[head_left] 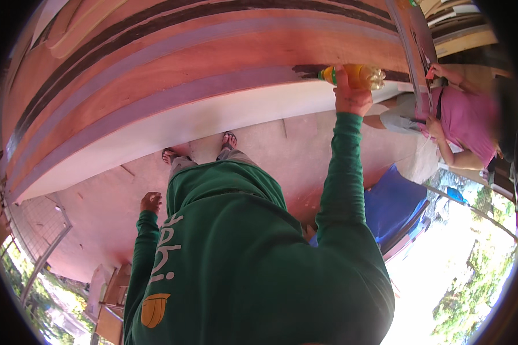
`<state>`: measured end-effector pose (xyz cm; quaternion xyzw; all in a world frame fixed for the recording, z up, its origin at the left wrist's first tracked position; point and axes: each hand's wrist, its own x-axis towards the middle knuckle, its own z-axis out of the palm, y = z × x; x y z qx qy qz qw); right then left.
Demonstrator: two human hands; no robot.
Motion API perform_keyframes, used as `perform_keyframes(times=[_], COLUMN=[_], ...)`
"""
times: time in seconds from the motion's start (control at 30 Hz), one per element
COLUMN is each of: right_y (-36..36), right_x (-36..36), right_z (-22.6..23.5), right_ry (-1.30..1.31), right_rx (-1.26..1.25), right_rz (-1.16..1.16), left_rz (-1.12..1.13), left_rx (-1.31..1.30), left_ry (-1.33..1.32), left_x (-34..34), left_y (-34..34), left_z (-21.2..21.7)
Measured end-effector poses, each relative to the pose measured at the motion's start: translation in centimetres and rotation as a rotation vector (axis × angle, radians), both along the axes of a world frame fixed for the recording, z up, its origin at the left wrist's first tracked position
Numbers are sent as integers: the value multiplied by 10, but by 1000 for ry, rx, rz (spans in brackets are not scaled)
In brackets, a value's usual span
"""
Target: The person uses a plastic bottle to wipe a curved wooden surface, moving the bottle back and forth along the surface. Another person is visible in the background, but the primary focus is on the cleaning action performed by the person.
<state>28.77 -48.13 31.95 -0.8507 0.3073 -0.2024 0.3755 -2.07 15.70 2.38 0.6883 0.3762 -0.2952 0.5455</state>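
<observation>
My right hand (353, 98) is closed around a clear plastic bottle (360, 76) of yellow-orange liquid. The bottle lies sideways in my grip, its green cap end pointing left and its base right. That cap end is close to a dark wet-looking patch (305, 70) on a large reddish wooden panel (213, 52) with dark and purplish stripes. Whether it touches the panel I cannot tell. My left hand (151, 202) hangs low at my side, away from the panel, with its fingers loosely curled and nothing visible in them.
At the right stands a person in a pink shirt (472, 118), one hand near the panel's end. Boards (463, 40) are stacked behind. A blue cover (394, 201) lies to my right, a wire mesh (40, 224) at far left. My sandalled feet (229, 140) stand beside the panel's white lower face (155, 135).
</observation>
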Motion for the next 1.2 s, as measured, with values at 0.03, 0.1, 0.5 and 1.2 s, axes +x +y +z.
perform_keyframes(times=[0.03,0.1,0.5,1.2], right_y=[6,27,36,-54], right_x=[0,-3,-6,23], right_z=[-7,-12,-7,5], right_ry=[-72,-163,-53,30], right_rx=[-57,-214,-240,-163], right_rz=[33,103,76,28], left_rz=[-10,-65,-151,-44], left_rx=[-5,65,141,84], left_ry=[-23,10,-18,2], left_x=[1,10,27,52], left_y=[7,14,62,-20], left_z=[-1,16,2,22])
